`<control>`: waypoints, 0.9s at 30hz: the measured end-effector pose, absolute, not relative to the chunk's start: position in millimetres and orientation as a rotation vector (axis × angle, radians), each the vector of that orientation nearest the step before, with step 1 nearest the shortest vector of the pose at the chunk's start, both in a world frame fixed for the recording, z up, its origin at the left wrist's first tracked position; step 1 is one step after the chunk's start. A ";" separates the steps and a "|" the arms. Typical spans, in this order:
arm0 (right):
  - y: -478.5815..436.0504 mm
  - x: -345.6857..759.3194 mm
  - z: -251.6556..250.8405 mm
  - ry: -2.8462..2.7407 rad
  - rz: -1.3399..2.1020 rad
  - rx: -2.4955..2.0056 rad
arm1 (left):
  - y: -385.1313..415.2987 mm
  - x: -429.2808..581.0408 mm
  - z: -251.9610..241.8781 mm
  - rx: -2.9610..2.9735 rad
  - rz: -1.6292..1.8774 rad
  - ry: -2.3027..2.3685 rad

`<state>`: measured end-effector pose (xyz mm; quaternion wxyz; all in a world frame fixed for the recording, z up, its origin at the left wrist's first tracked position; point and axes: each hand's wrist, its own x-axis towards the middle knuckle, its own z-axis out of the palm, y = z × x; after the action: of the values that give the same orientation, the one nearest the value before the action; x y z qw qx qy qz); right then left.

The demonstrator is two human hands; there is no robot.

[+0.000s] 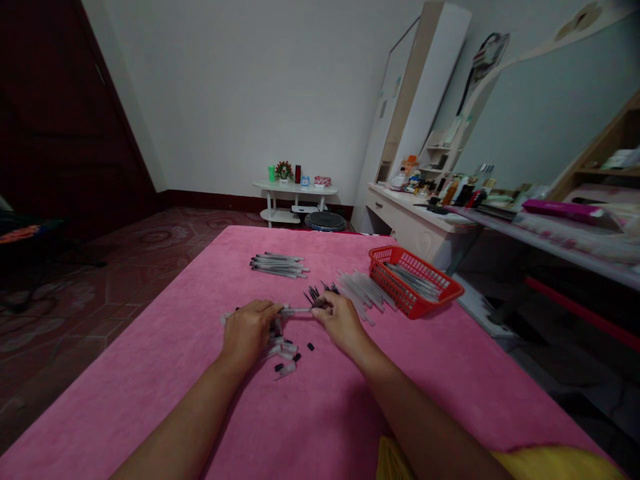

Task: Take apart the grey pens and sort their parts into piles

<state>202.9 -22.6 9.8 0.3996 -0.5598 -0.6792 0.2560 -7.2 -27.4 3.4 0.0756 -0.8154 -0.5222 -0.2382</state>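
Observation:
Above the pink cloth, a slim pen [299,311] with a clear barrel spans my two hands. My left hand [251,328] is closed around its left end, and my right hand [341,321] pinches its right end, which is dark. Under and beside my left hand lie several clear caps [286,368] and small black plugs [311,347]. Just beyond my right hand are dark pointed pen tips [314,293]. To their right is a spread of clear tubes [364,293]. Farther off lies a pile of pens [278,265] with dark left ends.
A red plastic basket [433,305] holding several thin grey pens stands at the right of the pink table [190,320]. Yellow cloth [555,461] shows at the lower right. Beyond are a white side table [295,189], a dark round stool [325,221] and a dresser [425,223].

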 end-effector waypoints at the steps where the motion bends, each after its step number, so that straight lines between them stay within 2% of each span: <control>1: -22.2 202.7 9.6 -1.704 0.643 -1.403 | -27.0 -7.4 2.9 -2.447 -0.721 -1.563; 27: -19.6 203.2 4.1 -1.623 0.840 -1.339 | -26.2 -8.5 2.2 -2.453 -0.679 -1.566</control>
<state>203.2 -19.6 4.1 0.4243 -0.5352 -0.6487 0.3357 -8.5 -26.2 2.2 0.0765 -0.8185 -0.5224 -0.2265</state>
